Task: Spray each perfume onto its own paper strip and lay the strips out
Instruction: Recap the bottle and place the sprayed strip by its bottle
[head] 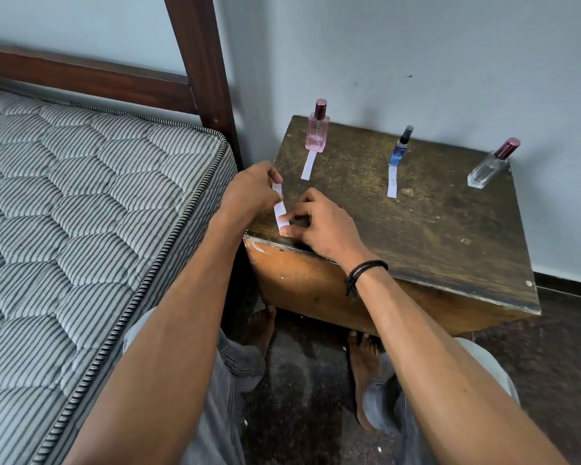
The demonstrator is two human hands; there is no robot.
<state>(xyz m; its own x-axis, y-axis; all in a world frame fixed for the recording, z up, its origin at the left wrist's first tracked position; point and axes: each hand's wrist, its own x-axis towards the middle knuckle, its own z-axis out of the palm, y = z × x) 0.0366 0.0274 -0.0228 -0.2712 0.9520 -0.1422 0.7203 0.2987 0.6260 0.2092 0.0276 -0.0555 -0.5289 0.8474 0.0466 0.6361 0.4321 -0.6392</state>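
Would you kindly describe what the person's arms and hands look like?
Both arms are bare, with no sleeves in view. The right wrist carries a black cord bracelet of several strands, its knotted end hanging to one side. The left hand and right hand are ungloved; no rings or watch show.
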